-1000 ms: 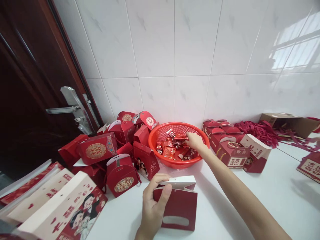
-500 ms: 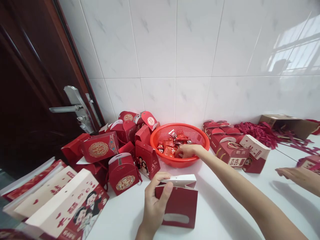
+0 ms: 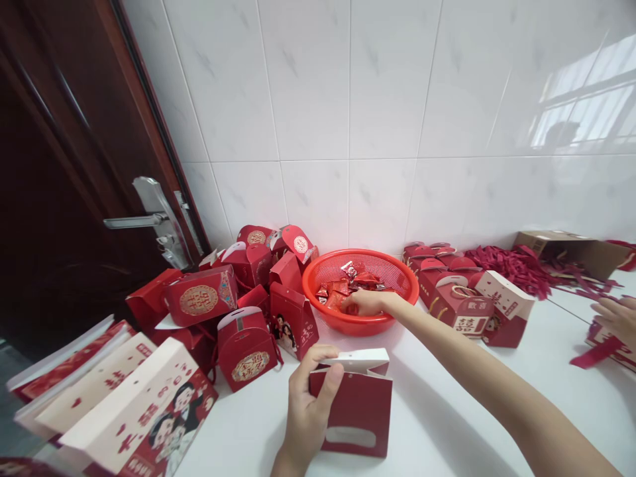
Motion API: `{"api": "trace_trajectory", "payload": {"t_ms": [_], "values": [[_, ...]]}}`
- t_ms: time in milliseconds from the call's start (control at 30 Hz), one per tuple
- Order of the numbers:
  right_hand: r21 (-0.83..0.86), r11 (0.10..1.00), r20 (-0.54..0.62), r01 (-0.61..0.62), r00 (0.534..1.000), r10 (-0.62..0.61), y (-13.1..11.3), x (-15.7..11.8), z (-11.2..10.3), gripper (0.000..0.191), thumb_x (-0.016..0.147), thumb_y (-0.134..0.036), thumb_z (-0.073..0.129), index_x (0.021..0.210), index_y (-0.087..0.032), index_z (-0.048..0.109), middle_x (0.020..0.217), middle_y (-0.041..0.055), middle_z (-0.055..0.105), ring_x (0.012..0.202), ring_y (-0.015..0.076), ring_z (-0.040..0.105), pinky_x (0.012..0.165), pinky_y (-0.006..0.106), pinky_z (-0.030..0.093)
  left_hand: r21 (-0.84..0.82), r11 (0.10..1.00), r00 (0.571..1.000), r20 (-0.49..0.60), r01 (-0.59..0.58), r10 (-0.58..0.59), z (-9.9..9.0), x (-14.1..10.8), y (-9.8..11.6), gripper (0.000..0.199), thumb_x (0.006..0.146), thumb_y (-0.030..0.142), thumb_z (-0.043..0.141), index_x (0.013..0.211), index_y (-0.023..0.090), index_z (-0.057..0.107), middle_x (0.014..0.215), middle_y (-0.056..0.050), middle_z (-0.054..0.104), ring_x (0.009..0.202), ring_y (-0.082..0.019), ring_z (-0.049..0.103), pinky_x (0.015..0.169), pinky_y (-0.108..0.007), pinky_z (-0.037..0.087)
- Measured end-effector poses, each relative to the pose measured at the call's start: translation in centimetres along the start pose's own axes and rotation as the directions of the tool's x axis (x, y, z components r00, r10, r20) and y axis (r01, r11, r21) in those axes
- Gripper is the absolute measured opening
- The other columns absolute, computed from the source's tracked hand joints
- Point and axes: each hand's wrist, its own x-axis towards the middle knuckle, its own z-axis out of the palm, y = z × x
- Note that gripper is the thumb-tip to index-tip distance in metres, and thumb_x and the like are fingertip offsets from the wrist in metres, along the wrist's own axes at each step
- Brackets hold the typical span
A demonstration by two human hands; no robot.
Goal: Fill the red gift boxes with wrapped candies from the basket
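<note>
My left hand [image 3: 311, 407] grips a dark red paper gift box [image 3: 355, 411] by its upper left edge, thumb in front and fingers behind. The box stands upright on the white table with its top open. Inside a red plastic basket [image 3: 338, 326], my right hand [image 3: 366, 303] reaches down among red wrapped candies [image 3: 366, 278]. Its fingers are bent and closed on a red wrapped candy [image 3: 336, 301], their tips partly hidden.
Closed red gift boxes [image 3: 201, 298] are heaped left of the basket; flat cream-and-red boxes [image 3: 134, 411] lean at front left. More boxes [image 3: 464, 311], dark red ribbons [image 3: 511, 268] and a cardboard carton [image 3: 571, 248] are at right. Another person's hand [image 3: 619, 318] holds a ribbon [image 3: 599, 352].
My right hand has shifted slightly left and lower among the candies. The left hand keeps its hold on the box. The other person's hand has moved right and now has a ribbon.
</note>
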Motion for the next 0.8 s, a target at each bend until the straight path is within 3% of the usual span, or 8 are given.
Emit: {"api": "trace_trajectory", "payload": {"t_ms": [100, 267, 533, 633, 733, 800], "values": [[0.146, 0.988, 0.009, 0.047, 0.999, -0.049, -0.2, 0.0, -0.1, 0.052, 0.068, -0.008, 0.061, 0.114, -0.028, 0.074, 0.117, 0.0018, 0.075, 0.101, 0.0213, 0.067, 0.085, 0.028, 0.048, 0.009, 1.000, 1.000, 0.006, -0.001, 0.001, 0.0, 0.1, 0.0, 0.021, 0.091, 0.042, 0.064, 0.091, 0.022, 0.070, 0.089, -0.003, 0.075, 0.086, -0.019, 0.071, 0.079, -0.023, 0.056], [0.172, 0.985, 0.092, -0.012, 0.996, -0.004, -0.5, 0.2, -0.2, 0.026, 0.064, -0.007, 0.062, 0.079, -0.023, 0.076, 0.082, -0.0009, 0.076, 0.078, 0.0182, 0.065, 0.069, 0.026, 0.048, 0.011, 1.000, 1.000, 0.004, -0.015, 0.015, 0.0, 0.2, 0.2, 0.022, 0.091, 0.042, 0.064, 0.089, 0.022, 0.070, 0.086, -0.002, 0.074, 0.082, -0.018, 0.070, 0.077, -0.022, 0.056], [0.167, 0.982, 0.108, -0.087, 0.992, 0.069, -0.8, 1.2, -0.1, 0.021, 0.058, -0.009, 0.068, 0.073, -0.023, 0.075, 0.080, 0.0008, 0.077, 0.077, 0.0195, 0.067, 0.069, 0.028, 0.051, -0.001, 1.000, 1.000, 0.030, -0.007, 0.007, 0.0, 0.0, 0.3, 0.021, 0.092, 0.041, 0.063, 0.091, 0.022, 0.069, 0.088, -0.002, 0.073, 0.083, -0.018, 0.070, 0.077, -0.022, 0.056], [0.124, 0.983, 0.111, -0.137, 0.986, 0.124, -0.8, 0.3, -0.5, 0.020, 0.058, -0.013, 0.071, 0.074, -0.023, 0.076, 0.078, 0.0009, 0.076, 0.076, 0.0185, 0.068, 0.068, 0.027, 0.050, -0.006, 1.000, 1.000, 0.020, -0.012, 0.012, 0.0, -0.1, 0.4, 0.021, 0.091, 0.042, 0.063, 0.089, 0.022, 0.070, 0.086, -0.002, 0.073, 0.082, -0.018, 0.071, 0.076, -0.022, 0.056], [-0.001, 0.972, 0.077, -0.235, 0.969, 0.234, -0.4, -0.8, -1.0, 0.007, 0.064, -0.020, 0.073, 0.060, -0.024, 0.069, 0.068, 0.0044, 0.070, 0.071, 0.0176, 0.067, 0.066, 0.028, 0.048, -0.006, 1.000, 1.000, 0.020, -0.006, 0.006, 0.0, -0.1, 0.4, 0.022, 0.091, 0.042, 0.063, 0.089, 0.022, 0.070, 0.086, -0.002, 0.073, 0.081, -0.018, 0.070, 0.075, -0.022, 0.056], [-0.079, 0.949, 0.048, -0.305, 0.950, 0.309, 0.0, -1.3, -1.4, 0.020, 0.068, -0.028, 0.075, 0.053, -0.023, 0.064, 0.062, 0.0064, 0.065, 0.069, 0.0184, 0.066, 0.068, 0.030, 0.048, -0.009, 1.000, 0.999, 0.033, 0.009, -0.009, -0.1, -0.2, 0.3, 0.022, 0.091, 0.043, 0.063, 0.090, 0.022, 0.070, 0.087, -0.003, 0.073, 0.080, -0.018, 0.070, 0.074, -0.022, 0.056]]}}
